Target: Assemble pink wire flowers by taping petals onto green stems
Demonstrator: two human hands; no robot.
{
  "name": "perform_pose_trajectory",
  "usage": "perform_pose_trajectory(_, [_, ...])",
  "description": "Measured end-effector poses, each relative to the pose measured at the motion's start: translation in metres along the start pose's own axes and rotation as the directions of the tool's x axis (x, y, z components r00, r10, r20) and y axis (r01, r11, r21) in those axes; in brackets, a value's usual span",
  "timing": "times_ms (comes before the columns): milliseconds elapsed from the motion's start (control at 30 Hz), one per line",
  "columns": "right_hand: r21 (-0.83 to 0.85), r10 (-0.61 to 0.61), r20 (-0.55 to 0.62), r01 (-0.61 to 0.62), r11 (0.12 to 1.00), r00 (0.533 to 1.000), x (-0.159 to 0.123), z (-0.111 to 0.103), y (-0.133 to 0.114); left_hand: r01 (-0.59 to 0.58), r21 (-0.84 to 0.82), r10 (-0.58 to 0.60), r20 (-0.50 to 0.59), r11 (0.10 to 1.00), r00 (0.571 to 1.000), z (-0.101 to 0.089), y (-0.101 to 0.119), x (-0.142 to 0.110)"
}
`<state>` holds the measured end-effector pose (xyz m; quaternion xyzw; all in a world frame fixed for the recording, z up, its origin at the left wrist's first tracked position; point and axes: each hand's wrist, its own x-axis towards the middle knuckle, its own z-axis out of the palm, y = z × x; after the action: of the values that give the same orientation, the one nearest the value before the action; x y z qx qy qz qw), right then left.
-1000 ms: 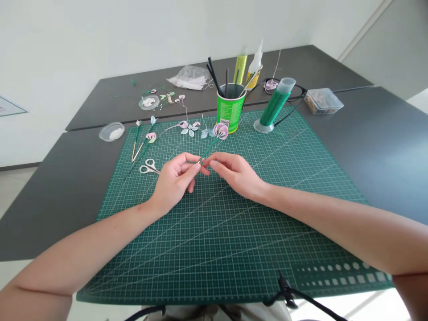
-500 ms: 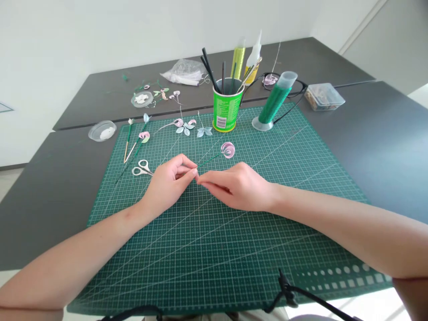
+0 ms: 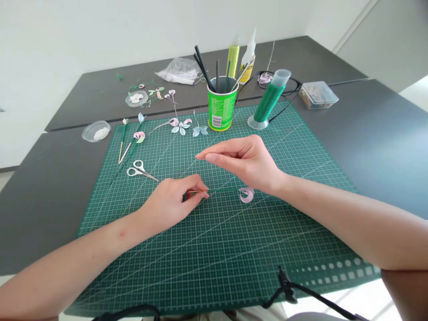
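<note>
My left hand [image 3: 180,196] pinches the thin stem of a pale purple flower [image 3: 246,195] between thumb and fingertips. The stem is green towards the flower and lies almost level, pointing right, low over the cutting mat [image 3: 200,249]. Above and to the right of it, my right hand [image 3: 245,160] is raised with thumb and forefinger closed together. Whatever those fingertips hold, if anything, is too fine to make out. White-handled scissors [image 3: 137,169] lie just left of my left hand, their blades pointing towards it.
Behind the hands stands a green cup [image 3: 220,111] of sticks, with a green thread spool [image 3: 270,100] to its right. Glasses [image 3: 294,85], a glue bottle [image 3: 248,62] and a clear box [image 3: 319,94] sit farther back. Finished-looking flowers [image 3: 139,136] and a small dish [image 3: 96,132] lie left.
My hands have parted: the right rose away, while the left came down and nearer with the flower. The flower's stem swung from slanting up to nearly level.
</note>
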<state>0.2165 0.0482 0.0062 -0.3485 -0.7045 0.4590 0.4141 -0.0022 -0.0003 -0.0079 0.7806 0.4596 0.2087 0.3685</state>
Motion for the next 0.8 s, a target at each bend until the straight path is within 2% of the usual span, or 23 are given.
perform_pose_trajectory(233, [0.042, 0.011, -0.029, -0.009, 0.999, 1.000, 0.015, -0.003, 0.028, -0.029, -0.005, 0.029, -0.010, 1.000, 1.000, -0.001, 0.002, 0.000])
perform_pose_trajectory(367, [-0.012, 0.002, -0.005, -0.002, 1.000, 1.000, 0.017, -0.004, 0.043, -0.036, -0.015, 0.035, -0.038, 0.999, 0.999, -0.002, 0.005, -0.002])
perform_pose_trajectory(600, [-0.126, 0.056, 0.085, -0.045, 0.991, 0.995, 0.016, -0.002, 0.052, -0.097, -0.010, 0.093, -0.195, 0.995, 0.976, -0.003, 0.007, -0.004])
perform_pose_trajectory(800, [-0.205, 0.063, 0.132, -0.035, 0.978, 0.989, 0.015, 0.001, 0.054, -0.122, 0.010, 0.121, -0.237, 0.992, 0.964, -0.004, 0.009, -0.004])
